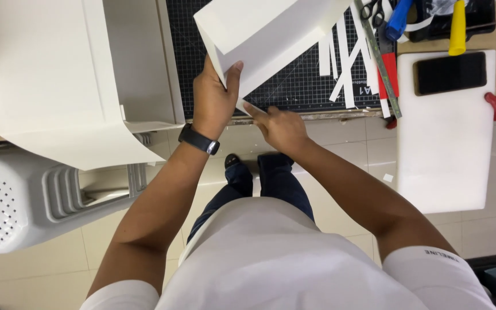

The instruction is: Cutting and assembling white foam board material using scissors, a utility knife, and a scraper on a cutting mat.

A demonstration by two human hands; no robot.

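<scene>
While the person stands over the bench, the left hand [213, 97] has its thumb and fingers clamped on the near edge of a big white folded sheet of stiff card [271, 34], which sits tilted above the black gridded cutting mat [294, 86] at about 12 o'clock. The right hand [279, 126] isn't clenched on anything: it's flat-ish, with the index fingertip pressing the card's lowest corner around 1 o'clock from the wrist.

From the left grip the card runs up and away toward 1–2 o'clock, so that's its long axis, and the left hand is the one carrying it; the right only touches the corner.

The card looks smooth and matte with a crisp fold line. Loose white paper strips [343, 57] lie on the mat at 2 o'clock, next to a long metal ruler [383, 63]. A plain white rectangular board [446, 138] sits at 3 o'clock with a black slab-like phone [450, 72] on it. Over at 9–10 o'clock there's a larger curved white card sheet [58, 80] draped above a perforated grey plastic stool [18, 201]. A black wristband [199, 139] sits on the left wrist.
</scene>
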